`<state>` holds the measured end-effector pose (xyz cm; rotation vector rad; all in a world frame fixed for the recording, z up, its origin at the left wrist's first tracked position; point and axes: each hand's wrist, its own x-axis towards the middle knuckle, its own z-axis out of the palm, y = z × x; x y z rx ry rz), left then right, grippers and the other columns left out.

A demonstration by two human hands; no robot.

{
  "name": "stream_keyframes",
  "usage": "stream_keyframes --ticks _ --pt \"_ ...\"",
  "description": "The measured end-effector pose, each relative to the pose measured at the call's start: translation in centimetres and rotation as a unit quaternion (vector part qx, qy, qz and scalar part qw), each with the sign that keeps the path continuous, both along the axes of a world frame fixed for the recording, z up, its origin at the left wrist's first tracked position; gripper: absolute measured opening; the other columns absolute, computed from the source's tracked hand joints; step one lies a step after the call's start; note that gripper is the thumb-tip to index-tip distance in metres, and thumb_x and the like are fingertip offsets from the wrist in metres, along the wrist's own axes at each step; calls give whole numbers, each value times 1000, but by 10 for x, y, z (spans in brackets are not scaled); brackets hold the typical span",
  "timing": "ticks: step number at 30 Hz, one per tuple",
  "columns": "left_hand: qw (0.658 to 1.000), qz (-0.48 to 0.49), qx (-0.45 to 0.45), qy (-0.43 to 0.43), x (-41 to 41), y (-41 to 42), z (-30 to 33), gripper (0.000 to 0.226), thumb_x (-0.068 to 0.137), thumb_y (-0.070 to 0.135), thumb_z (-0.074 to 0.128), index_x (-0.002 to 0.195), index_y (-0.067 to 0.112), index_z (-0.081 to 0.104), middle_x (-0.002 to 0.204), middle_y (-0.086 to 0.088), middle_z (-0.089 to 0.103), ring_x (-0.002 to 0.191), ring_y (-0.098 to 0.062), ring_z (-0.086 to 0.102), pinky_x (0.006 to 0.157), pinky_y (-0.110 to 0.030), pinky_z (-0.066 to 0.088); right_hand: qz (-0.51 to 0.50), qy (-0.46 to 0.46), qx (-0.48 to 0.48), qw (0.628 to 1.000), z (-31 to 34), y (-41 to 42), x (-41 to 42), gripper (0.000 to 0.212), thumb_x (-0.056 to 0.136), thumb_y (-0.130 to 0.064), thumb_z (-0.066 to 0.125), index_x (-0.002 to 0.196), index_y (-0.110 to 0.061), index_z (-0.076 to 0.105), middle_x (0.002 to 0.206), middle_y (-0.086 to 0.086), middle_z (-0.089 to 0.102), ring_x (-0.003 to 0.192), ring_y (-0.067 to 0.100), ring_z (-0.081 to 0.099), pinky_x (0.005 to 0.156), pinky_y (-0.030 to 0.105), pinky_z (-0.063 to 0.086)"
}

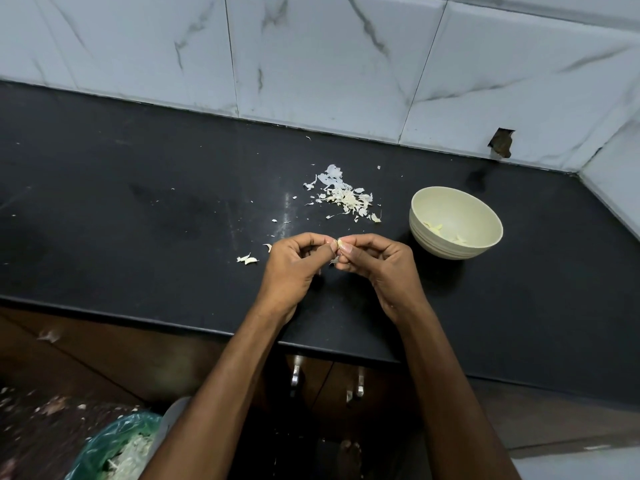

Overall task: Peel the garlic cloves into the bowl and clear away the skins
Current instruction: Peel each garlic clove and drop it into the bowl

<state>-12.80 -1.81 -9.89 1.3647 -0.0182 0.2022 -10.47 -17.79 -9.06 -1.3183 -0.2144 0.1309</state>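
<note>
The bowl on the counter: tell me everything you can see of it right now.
The bowl is pale cream, round and deep, with faint ridges ringing its outer wall; it looks like plastic or ceramic. It stands upright on the black counter, right of the skin pile and just beyond the right hand, apart from both. Inside lie a few pale peeled cloves on the bottom; it is mostly unfilled. Nothing but the counter touches it.
</note>
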Motion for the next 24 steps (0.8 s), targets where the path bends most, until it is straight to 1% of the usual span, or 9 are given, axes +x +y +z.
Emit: stream_keyframes --ticks 3,6,11,13,15,16,20,24 --pt "1000 -5 -1 4 0 2 -1 7 94 5 71 95 1 76 70 3 72 61 -2 55 58 -20 44 -18 -25 -9 999 -2 1 0 13 88 3 74 98 -3 78 91 21 78 83 27 76 80 32 62" --pt "1000 -11 -7 2 0 3 -1 9 93 8 74 95 0 78 74 -3 73 64 -5 56 60 -23 44 -31 -47 -18 998 -3 0 0 13 88 4 74 99 -1 78 92 23 78 86 31 76 82 36 63" --pt "1000 -12 2 -4 -1 4 0 9 92 10 75 94 2 79 76 -7 75 64 -8 56 61 -28 41 -27 -54 -21 998 -1 -1 -1 14 87 4 75 100 0 78 92 24 77 86 33 77 81 34 63" --pt "1000 -16 0 -6 -1 6 0 8 92 9 75 93 2 79 76 -8 74 65 -13 54 61 -30 40 -23 -54 -15 998 -1 -1 -2 14 87 5 74 99 -1 78 91 24 77 85 32 77 80 34 64" --pt "1000 -16 -2 -7 -1 7 0 7 92 8 75 91 4 80 75 -11 72 66 -20 49 60 -31 38 -20 -53 -12 998 0 -1 -2 14 86 5 75 97 -1 79 91 24 77 83 31 77 79 34 64" --pt "1000 -13 -2 -6 -1 7 0 7 93 7 74 90 4 80 74 -11 71 66 -21 48 60 -31 37 -19 -51 -11 998 0 -1 -3 13 86 5 75 97 -1 79 90 24 77 82 31 77 79 34 64" --pt "1000 -1 4 6 1 4 0 7 93 4 72 90 3 78 66 -1 67 59 -11 46 58 -30 35 -16 -40 -10 999 0 1 -3 13 85 2 76 96 -3 80 89 23 77 79 29 76 78 34 64" --pt "1000 12 -1 15 4 3 -1 6 94 4 72 92 1 77 63 0 65 57 -12 42 56 -29 32 -22 -42 -15 999 -1 2 -3 13 88 2 74 100 -3 78 90 22 78 81 29 76 78 32 63"
